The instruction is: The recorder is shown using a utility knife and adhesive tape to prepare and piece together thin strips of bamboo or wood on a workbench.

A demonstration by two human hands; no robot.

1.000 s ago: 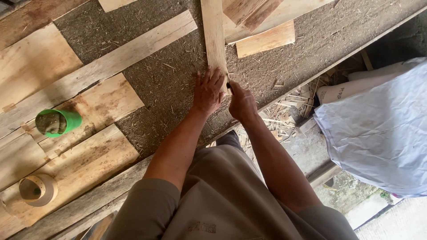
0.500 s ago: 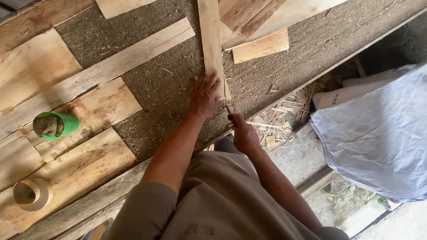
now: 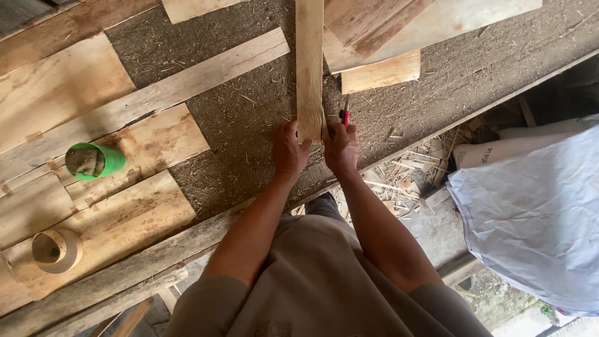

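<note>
We look down on a rough grey tabletop [image 3: 249, 125] strewn with straw and chips, covered over much of its left half by pale wooden boards [image 3: 56, 87]. At the far right a large crumpled white sheet [image 3: 530, 231] lies off the tabletop, with wood scraps [image 3: 405, 181] heaped just left of it below the edge. A long narrow plank [image 3: 309, 62] runs from the far edge straight toward us, its near end between our two hands. Our left hand [image 3: 290, 150] presses on the plank's near left corner, fingers curled over the end and clamped on it. Our right hand [image 3: 340, 148] grips the right side of the same end, and its fingers are closed as well on a small tool with a red handle [image 3: 345, 117] that sticks up just beside the plank; we cannot tell what kind of tool it is. A short wooden block [image 3: 380, 72] lies just right of the plank, farther off. On the left boards stands a green cup [image 3: 95, 160], and nearer to us, well apart from the hands, a roll of beige tape [image 3: 56, 249].
</note>
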